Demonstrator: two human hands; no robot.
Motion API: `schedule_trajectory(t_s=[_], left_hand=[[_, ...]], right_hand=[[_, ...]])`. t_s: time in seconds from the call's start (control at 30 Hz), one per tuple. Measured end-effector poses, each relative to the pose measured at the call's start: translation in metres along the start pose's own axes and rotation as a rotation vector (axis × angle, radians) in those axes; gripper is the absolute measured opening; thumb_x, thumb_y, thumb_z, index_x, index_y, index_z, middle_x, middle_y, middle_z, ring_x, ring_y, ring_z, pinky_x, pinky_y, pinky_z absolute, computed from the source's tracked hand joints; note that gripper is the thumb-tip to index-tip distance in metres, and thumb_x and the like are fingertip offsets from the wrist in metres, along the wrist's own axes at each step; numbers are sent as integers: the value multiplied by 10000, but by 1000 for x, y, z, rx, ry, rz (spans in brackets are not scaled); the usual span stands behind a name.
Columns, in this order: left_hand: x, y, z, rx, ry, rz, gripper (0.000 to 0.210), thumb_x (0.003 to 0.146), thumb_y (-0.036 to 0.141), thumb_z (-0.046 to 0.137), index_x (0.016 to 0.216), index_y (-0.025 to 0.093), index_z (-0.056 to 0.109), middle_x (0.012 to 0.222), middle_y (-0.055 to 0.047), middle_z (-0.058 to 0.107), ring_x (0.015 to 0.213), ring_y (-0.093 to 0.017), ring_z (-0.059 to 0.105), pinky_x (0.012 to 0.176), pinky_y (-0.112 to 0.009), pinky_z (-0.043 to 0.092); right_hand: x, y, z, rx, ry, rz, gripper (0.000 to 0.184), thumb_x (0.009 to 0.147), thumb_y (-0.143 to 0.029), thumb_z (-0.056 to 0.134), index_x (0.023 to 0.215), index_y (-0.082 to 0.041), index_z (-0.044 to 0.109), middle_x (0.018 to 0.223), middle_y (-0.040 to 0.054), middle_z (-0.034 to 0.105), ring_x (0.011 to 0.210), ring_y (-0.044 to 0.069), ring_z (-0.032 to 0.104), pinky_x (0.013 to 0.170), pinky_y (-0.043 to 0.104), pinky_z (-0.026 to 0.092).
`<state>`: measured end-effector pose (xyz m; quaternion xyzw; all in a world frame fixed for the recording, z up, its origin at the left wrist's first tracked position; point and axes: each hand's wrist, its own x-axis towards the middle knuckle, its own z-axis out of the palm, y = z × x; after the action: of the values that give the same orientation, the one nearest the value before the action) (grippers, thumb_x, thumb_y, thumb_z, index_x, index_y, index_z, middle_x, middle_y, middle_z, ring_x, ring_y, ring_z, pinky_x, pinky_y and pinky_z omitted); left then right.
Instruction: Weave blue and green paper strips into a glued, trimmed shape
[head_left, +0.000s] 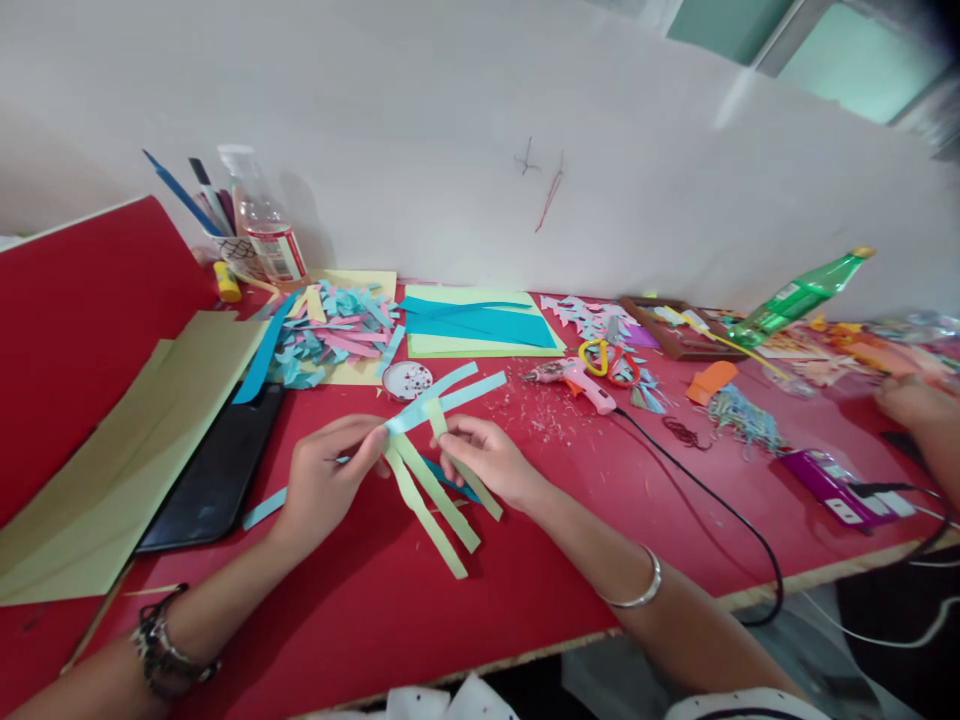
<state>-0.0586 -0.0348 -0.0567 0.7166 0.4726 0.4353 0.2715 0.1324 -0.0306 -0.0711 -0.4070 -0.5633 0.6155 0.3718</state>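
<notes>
While my left hand [330,470] pinches the blue strips [474,391] at the end where they meet, my right hand [484,460] holds one green strip [437,415] near its top, between thumb and curled fingers. That top end lies across the blue; whether it is fixed there, I cannot tell. Two hanging strips [442,498], also green, drop from just beside my left fingertips. As I judge it, lining these up well calls for a steady left pinch, light enough not to crease the paper, while my right hand squares the third beside its neighbours and keeps its end flat. Pulling too hard could tear or skew the narrow pieces.

My forearms come in from the lower corners, and my hands face each other, thumbs toward me, seemingly just above the bench [525,600]. Beyond my fingers sits a small dish [407,380]. Further right lies the glue gun [581,380], its cord running to the bench edge, with the scissors [592,352] just behind it.
</notes>
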Motion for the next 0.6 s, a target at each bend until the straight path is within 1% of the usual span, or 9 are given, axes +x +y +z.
schedule_trajectory(t_s=[0.07, 0.13, 0.27, 0.33, 0.5, 0.6], left_hand=[[0, 0, 0, -4, -3, -2, 308, 819, 326, 464, 569, 171, 555, 670, -8, 631, 573, -126, 562, 573, -215, 449], [1, 0, 0, -9, -3, -6, 301, 819, 329, 462, 585, 170, 565, 687, -10, 638, 556, -121, 557, 558, -215, 448], [0, -2, 0, -17, -1, -11, 254, 815, 321, 476, 646, 168, 588, 720, -11, 645, 532, -113, 553, 541, -212, 442], [0, -3, 0, -24, -9, -9, 249, 815, 310, 481, 642, 166, 587, 718, -10, 643, 541, -114, 558, 551, -211, 440], [0, -1, 0, -26, -14, -17, 279, 816, 314, 480, 603, 161, 576, 714, -10, 648, 518, -108, 550, 541, -210, 431], [0, 0, 1, -17, -18, -19, 298, 817, 315, 473, 583, 158, 571, 715, -13, 651, 516, -107, 547, 540, -209, 428]], right_hand=[[-1, -2, 2, -35, -3, 61, 179, 792, -339, 512, 728, -172, 522, 482, -64, 509, 424, 50, 455, 442, 178, 372], [-2, -4, 3, -7, -4, 80, 183, 801, -335, 500, 727, -169, 519, 467, -66, 504, 410, 49, 452, 433, 174, 365], [-3, -3, 1, 170, -49, 40, 184, 820, -341, 479, 766, -169, 521, 493, -56, 538, 415, 48, 465, 443, 173, 365], [-3, -3, -1, 202, -81, 27, 181, 823, -338, 481, 778, -169, 527, 515, -49, 552, 434, 48, 477, 461, 174, 373], [-3, -6, 0, 28, -32, 14, 177, 812, -320, 500, 741, -163, 538, 524, -50, 537, 459, 49, 479, 475, 175, 388], [-4, -9, 3, -9, -12, 31, 194, 819, -327, 479, 730, -163, 532, 504, -53, 522, 434, 46, 457, 450, 171, 368]])
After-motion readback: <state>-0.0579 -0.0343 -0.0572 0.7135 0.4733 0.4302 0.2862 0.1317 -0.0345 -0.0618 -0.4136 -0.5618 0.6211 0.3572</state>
